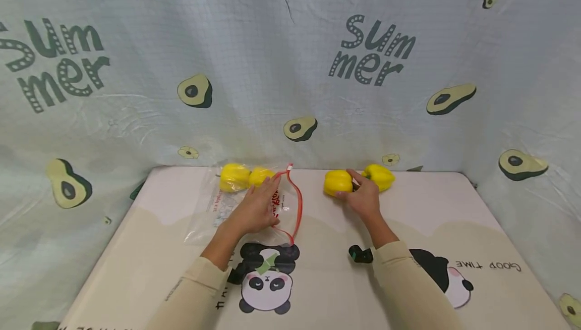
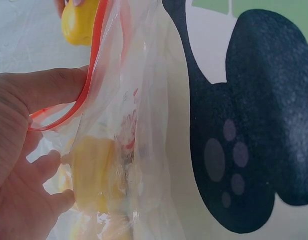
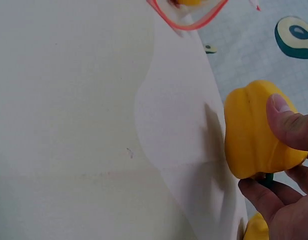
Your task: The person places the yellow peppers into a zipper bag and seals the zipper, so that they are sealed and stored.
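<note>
My right hand grips a yellow bell pepper. In the right wrist view, the thumb lies on the side of that pepper, fingers near its green stem, and a shadow falls on the table beside it. A second yellow bell pepper lies just right of the hand. My left hand is at the mouth of a clear zip bag with a red edge. Its thumb touches the red edge; the other fingers spread apart. Two yellow bell peppers are inside the bag.
The pale table has panda prints and lettering. Behind it hangs a light cloth with avocado prints, close to the table's far edge. Cloth also stands along both sides.
</note>
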Available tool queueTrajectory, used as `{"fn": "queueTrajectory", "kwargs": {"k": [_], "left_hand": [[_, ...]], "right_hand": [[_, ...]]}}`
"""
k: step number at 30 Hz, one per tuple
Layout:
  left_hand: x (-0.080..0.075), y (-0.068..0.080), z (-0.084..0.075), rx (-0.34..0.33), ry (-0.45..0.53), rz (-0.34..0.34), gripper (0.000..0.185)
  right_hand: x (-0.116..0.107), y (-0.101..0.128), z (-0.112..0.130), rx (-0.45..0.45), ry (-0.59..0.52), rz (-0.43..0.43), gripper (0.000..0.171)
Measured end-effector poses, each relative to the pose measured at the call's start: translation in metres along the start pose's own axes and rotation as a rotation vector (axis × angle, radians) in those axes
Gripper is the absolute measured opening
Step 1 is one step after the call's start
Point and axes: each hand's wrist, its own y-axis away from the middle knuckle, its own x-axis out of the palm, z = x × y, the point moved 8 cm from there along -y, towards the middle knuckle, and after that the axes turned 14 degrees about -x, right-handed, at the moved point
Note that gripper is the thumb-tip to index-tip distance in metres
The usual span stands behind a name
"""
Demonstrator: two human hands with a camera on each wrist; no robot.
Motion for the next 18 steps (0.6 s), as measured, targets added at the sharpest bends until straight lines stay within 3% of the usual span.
{"fn": "queueTrajectory", "kwargs": {"k": [18], "left_hand": [[0.001,-0.001,-0.002,0.003,0.000,0.002,0.113]], "right_hand": [[0.017,0.014,0.017,0.008,-0.029,0.039,0.074]]}}
